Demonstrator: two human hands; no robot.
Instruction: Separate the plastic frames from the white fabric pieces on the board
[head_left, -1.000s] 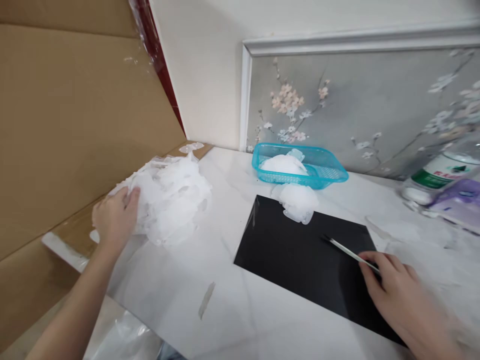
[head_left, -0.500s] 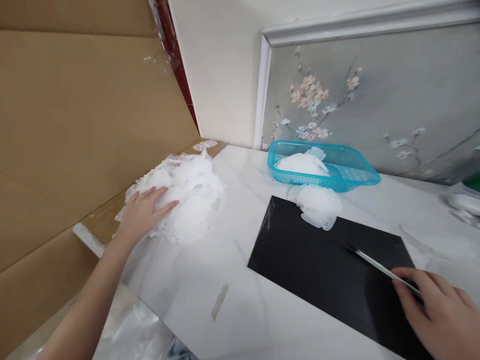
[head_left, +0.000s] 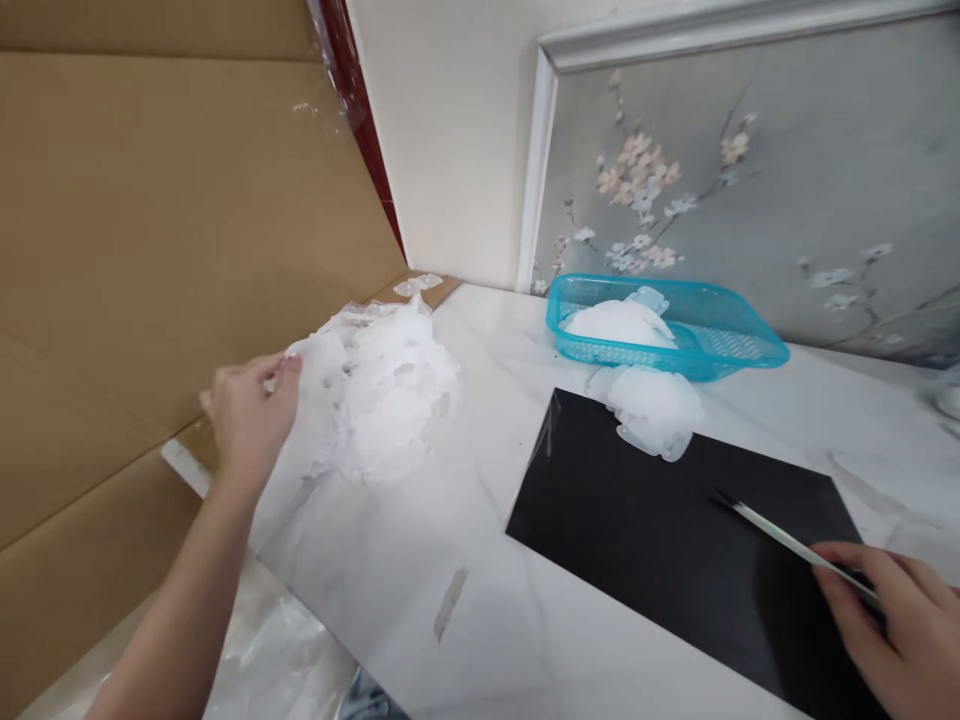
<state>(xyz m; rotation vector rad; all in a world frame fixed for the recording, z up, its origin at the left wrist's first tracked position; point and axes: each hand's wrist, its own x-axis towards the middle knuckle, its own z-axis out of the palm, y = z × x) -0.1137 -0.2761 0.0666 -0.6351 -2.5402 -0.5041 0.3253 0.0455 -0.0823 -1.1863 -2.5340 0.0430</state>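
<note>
My left hand [head_left: 251,415] is closed in a pinch at the left edge of a heap of thin, translucent white plastic sheets [head_left: 394,400]. Between thumb and fingers it grips one white plastic sheet [head_left: 316,358], which partly overlaps the heap. Low on the right, my right hand [head_left: 900,625] is closed around slim, pale tweezers [head_left: 780,537] with dark tips. Those tips hover over or rest on a black rectangular board [head_left: 675,540]; I cannot tell which. A smaller stack of white sheets [head_left: 654,412] lies across the board's back edge.
Behind the board stands a blue plastic basket [head_left: 739,300] with more white sheets in it. Cardboard [head_left: 150,220] walls off the left side. A framed flower picture [head_left: 750,180] leans at the back of the white marbled table [head_left: 525,640]. Clear plastic bags [head_left: 277,650] lie below the table edge.
My left hand has gone from lying spread on the heap to pinching a sheet at its left side. My right hand still holds the tweezers over the board. The view has shifted slightly.
</note>
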